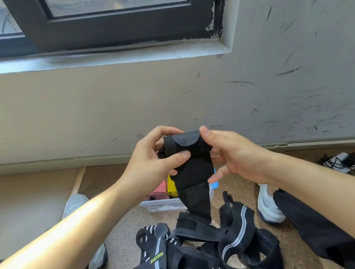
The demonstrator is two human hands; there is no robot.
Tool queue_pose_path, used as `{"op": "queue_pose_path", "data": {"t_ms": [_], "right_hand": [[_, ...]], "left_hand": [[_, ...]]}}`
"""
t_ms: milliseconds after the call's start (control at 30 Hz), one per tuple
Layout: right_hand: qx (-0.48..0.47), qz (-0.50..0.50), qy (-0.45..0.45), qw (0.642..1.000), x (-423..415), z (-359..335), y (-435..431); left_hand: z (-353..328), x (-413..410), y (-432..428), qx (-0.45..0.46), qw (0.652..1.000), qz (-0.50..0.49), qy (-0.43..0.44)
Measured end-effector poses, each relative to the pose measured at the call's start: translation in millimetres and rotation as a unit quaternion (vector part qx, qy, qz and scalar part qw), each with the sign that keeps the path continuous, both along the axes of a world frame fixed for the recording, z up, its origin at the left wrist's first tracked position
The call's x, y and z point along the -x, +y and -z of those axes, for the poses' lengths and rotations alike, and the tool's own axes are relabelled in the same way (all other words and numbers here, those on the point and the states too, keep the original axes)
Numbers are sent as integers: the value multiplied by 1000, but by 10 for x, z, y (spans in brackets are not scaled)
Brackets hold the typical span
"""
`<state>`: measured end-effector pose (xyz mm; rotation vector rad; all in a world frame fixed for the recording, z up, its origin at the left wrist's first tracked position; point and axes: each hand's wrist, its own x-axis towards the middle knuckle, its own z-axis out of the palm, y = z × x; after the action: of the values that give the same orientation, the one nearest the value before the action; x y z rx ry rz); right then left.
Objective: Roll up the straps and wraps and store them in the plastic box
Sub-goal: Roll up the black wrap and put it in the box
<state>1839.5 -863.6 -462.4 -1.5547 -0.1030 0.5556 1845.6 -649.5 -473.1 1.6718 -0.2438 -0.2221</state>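
Nearest the person, straight below the grip, a pile of straps lies tangled on the cork floor, black with grey stripes, unrolled.

Above it, both hands hold a black wrap in the air. The rolled part is a short cylinder whose long axis runs left to right, from one hand to the other. A rounded tab lies on its top. The left hand grips the left end, with the thumb pressed flat on the front of the roll and the fingers curled round the far side. The right hand grips the right end, with the thumb on top of the roll and the fingers bent beneath and behind it. The loose tail of the wrap hangs straight down from the roll, between the two wrists, and its end points at the pile, just above it.

Beyond and below the grip stands the plastic box, partly hidden behind the hanging tail. A pink roll and a yellow roll show in it. A white shoe sits down to the right of the grip.

Farthest off, behind the hands, rises a scuffed wall with a dark-framed window above.
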Motion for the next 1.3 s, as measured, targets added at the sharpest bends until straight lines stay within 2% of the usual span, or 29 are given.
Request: {"op": "queue_pose_path", "data": {"t_ms": [133, 300, 400, 500, 667, 900, 1067, 1133, 1233, 1300], "right_hand": [[-36, 29, -24, 999, -12, 28, 8], [-68, 37, -27, 997, -8, 19, -33], [-67, 34, -35, 997, 0, 23, -45], [-78, 29, -48, 995, 9, 44, -38], [-35, 36, -76, 996, 11, 64, -37], [-20, -27, 24, 999, 0, 11, -23], [-47, 11, -4, 999, -2, 41, -9], [-71, 14, -7, 997, -8, 47, -23], [-89, 24, -21, 995, -24, 27, -45], [-82, 33, -34, 996, -31, 26, -56]], "left_hand": [[-3, 18, -27, -5, 1000, 14, 0], [1, -25, 52, -34, 989, 72, 125], [14, -34, 72, -16, 982, 99, 157], [18, -45, 73, -2, 984, 88, 152], [-2, -31, 68, 21, 991, 70, 114], [16, -30, 37, 39, 997, 35, 57], [34, -13, 29, 9, 998, 48, 27], [28, -12, 44, -10, 997, 51, 51], [9, -28, 98, -12, 985, 93, 147], [1, -36, 121, -16, 977, 113, 182]]}}
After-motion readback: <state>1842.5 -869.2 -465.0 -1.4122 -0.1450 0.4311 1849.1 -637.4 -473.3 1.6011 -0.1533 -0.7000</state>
